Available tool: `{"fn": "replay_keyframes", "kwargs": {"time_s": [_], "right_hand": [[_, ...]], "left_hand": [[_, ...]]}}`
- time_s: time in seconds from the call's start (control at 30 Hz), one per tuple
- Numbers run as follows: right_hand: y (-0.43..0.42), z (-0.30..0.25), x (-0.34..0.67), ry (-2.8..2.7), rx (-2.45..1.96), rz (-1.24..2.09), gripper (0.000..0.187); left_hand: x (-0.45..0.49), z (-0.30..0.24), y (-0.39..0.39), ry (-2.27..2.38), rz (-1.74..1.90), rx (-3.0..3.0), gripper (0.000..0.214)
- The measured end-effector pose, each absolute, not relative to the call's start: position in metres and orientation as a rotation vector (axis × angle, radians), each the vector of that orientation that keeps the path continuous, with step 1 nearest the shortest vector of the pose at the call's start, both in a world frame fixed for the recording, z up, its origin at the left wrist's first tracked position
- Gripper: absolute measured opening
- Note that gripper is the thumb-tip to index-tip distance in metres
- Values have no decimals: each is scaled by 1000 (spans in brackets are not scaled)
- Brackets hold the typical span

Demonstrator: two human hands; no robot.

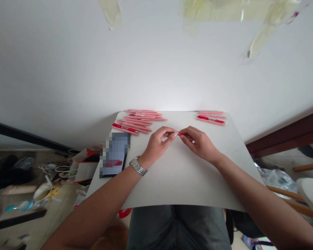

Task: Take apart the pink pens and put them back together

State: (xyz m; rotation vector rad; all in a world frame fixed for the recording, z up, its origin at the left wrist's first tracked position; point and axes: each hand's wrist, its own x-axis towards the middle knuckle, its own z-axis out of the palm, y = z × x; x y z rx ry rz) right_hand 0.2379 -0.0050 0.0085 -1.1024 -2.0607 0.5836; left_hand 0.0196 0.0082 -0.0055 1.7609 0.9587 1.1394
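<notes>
A small red pen (pixel 181 134) with a silver end is held between my hands over the middle of the white table. My left hand (pixel 158 141) pinches the silver end with thumb and forefinger; a metal watch is on that wrist. Around the red part, the fingers of my right hand (pixel 201 143) are closed and hide most of it. Beyond my left hand lies a pile of pink pens (pixel 138 121), with a darker red pen (pixel 125 128) at its near side. Past my right hand is a smaller group of pink pens (pixel 211 113) with another red pen (pixel 211 119) among them.
A dark phone or tablet (pixel 124 163), its screen blurred out, lies at the left edge of the white table (pixel 182 184). A wall with old tape rises right behind the table. Bags, cables and a bottle (pixel 26 205) clutter the floor at left; a stool (pixel 311 191) stands at right.
</notes>
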Motion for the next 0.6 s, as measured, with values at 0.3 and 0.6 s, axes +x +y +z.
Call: {"fn": "replay_keyframes", "kwargs": {"time_s": [0.3,0.6], "right_hand": [[-7,8,236,-2032,-1113,617,17],[-7,12,234,-2104,-1063,607,35]], "left_hand": [[20,-3,8,966,1155,1780,23],[20,-4,8,979,1151,1774,24]]}}
